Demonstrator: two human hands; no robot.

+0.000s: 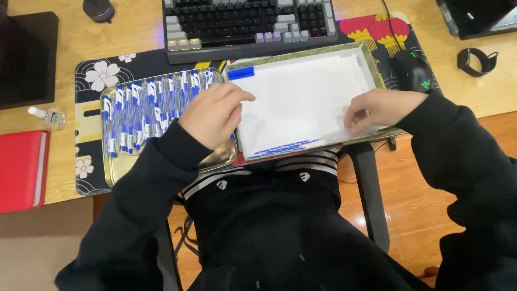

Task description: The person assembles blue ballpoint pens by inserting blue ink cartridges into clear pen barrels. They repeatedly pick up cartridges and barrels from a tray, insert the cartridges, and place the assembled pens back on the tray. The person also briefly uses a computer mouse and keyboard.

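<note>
My left hand (214, 113) hovers over the right end of a metal tray (215, 157) filled with several blue-and-white pens (141, 110), its fingers loosely curled; whether it holds a pen is hidden. My right hand (377, 109) rests with its fingertips on the near right edge of a white-lined tray (301, 99). In that tray lie a blue cap-like piece (240, 73) at the far left corner and several thin blue refills (285, 147) along the near edge.
A keyboard (247, 24) sits behind the trays on a patterned desk mat (89, 81). A black mouse (412, 70) lies to the right, a red book (21, 170) and a small bottle (49, 116) to the left. A wristband (476, 60) lies far right.
</note>
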